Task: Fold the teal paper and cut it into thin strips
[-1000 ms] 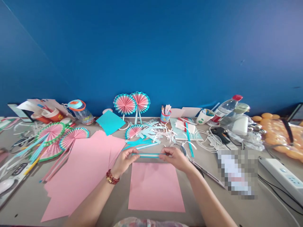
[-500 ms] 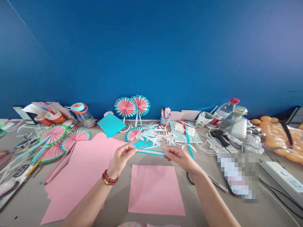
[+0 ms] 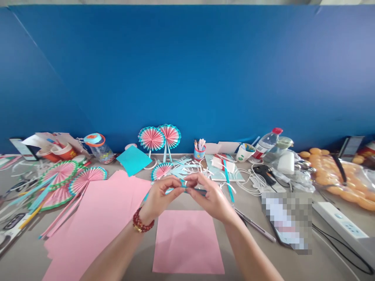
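Pinched between the fingers of my left hand (image 3: 164,193) and my right hand (image 3: 206,193) is a narrow blue paper strip (image 3: 200,191). The fingertips of both hands nearly meet at its middle, and part of the strip is hidden behind them. A pink paper square (image 3: 188,244) lies flat on the table just below my hands. Behind them is a heap of white and blue paper strips (image 3: 190,168), with a small pink and blue pleated paper fan (image 3: 161,171) at its left side.
Pink sheets (image 3: 99,218) spread at left, beside several finished fans (image 3: 88,179). A blue paper square (image 3: 134,160) lies behind them. Two round fans (image 3: 151,139) lean on the blue wall. On the right are a phone (image 3: 285,222), a pen (image 3: 256,225), a bottle (image 3: 266,144) and a power strip (image 3: 341,220).
My hands have come together from the strip's two ends to its middle. The view has tilted up slightly, showing the wall's top edge.
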`<state>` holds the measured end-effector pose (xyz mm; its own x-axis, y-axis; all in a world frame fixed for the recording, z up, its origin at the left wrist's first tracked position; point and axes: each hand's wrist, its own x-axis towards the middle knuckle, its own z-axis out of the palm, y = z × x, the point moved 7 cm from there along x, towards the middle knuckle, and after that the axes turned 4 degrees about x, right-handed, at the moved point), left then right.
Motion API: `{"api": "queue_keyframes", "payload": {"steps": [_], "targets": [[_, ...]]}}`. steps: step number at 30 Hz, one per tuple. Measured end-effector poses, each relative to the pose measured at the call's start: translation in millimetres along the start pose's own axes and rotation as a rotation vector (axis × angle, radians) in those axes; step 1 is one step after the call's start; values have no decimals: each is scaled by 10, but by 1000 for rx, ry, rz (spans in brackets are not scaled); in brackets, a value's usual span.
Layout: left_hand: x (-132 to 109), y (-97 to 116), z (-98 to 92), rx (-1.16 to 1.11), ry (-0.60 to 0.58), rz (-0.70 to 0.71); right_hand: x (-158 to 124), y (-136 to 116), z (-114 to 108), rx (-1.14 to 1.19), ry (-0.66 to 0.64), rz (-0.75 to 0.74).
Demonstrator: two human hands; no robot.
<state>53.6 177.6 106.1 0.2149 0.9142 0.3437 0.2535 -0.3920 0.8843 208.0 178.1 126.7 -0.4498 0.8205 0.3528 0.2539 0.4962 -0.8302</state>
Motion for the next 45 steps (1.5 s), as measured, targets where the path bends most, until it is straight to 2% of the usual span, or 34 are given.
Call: {"api": "queue_keyframes", "payload": {"steps": [3,12,31,39,45], "targets": [[-23,5,15,-43,-45,-14,1,25,-16,58,-7,-8],[-45,-22,-8,-31,-79,1,69,-12,17,70,-57,-50],[-65,-30,-23,-71,-87,-40,112,-23,64,69,-57,-70],[-71,0,-53,80,-17,-26,85,-192,36,-206,21,-293],[-103,58,-50,186,-3,15,55,-167,71,-298,3,-324]]}}
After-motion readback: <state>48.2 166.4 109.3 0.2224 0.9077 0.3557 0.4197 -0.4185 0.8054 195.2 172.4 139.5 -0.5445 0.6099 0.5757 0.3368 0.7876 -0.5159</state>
